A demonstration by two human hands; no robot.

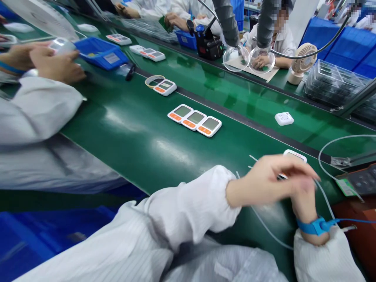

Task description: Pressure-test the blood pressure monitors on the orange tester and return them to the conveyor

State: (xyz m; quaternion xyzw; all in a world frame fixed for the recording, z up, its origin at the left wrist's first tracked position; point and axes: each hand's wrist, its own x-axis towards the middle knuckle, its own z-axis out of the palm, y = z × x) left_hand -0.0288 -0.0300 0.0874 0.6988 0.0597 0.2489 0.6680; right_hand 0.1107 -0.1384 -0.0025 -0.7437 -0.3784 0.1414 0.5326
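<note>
Sleeves (pixel 188 207), blurred hands (pixel 268 180) (device (pixel 296 154) part-hidden)

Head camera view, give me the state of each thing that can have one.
Left hand: blurred, at the right hand; grip unclear
Right hand: partly hidden; grip unclear
Blue wrist strap: fastened around the right wrist
Three white-and-orange devices: side by side, face up, screens blank
Blue tray: open-topped
Small fan: upright; spinning or not, unclear
Clear plastic boxes: stacked
</note>
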